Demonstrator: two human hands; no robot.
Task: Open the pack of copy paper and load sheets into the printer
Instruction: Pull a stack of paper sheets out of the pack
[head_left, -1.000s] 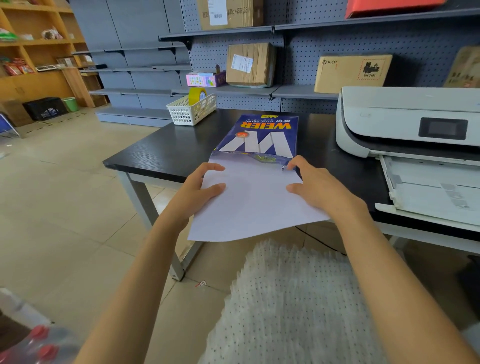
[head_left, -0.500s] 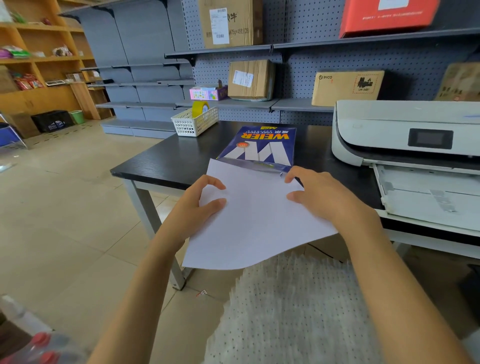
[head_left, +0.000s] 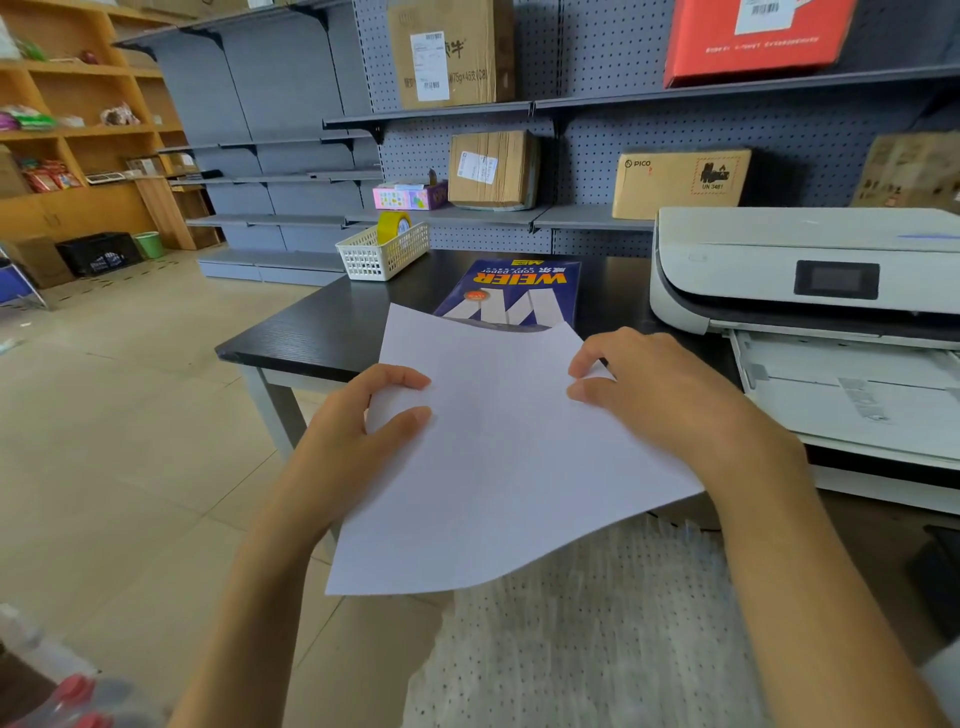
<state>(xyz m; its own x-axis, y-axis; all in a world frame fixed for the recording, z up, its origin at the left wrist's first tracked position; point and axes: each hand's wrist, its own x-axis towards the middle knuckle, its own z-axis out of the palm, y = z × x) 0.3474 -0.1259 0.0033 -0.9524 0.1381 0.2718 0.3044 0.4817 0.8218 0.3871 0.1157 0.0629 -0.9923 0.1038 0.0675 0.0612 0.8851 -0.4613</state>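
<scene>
White paper sheets (head_left: 498, 457) are held in the air in front of the table, clear of the pack. My left hand (head_left: 358, 431) pinches their left edge and my right hand (head_left: 660, 395) pinches the right edge. The blue pack of copy paper (head_left: 514, 291) lies flat on the black table (head_left: 332, 332) behind the sheets, its near end hidden by them. The white printer (head_left: 810, 275) stands at the right of the table, with its paper tray (head_left: 857, 400) pulled out toward me.
A white basket (head_left: 382, 252) with a yellow tape roll stands at the table's far left corner. Grey shelves with cardboard boxes (head_left: 491, 169) run behind the table. Tiled floor lies to the left. A white dotted garment fills the lower middle of the view.
Both hands have drawn the sheets fully out of the pack, toward me and upward. The pack stays in place on the table.
</scene>
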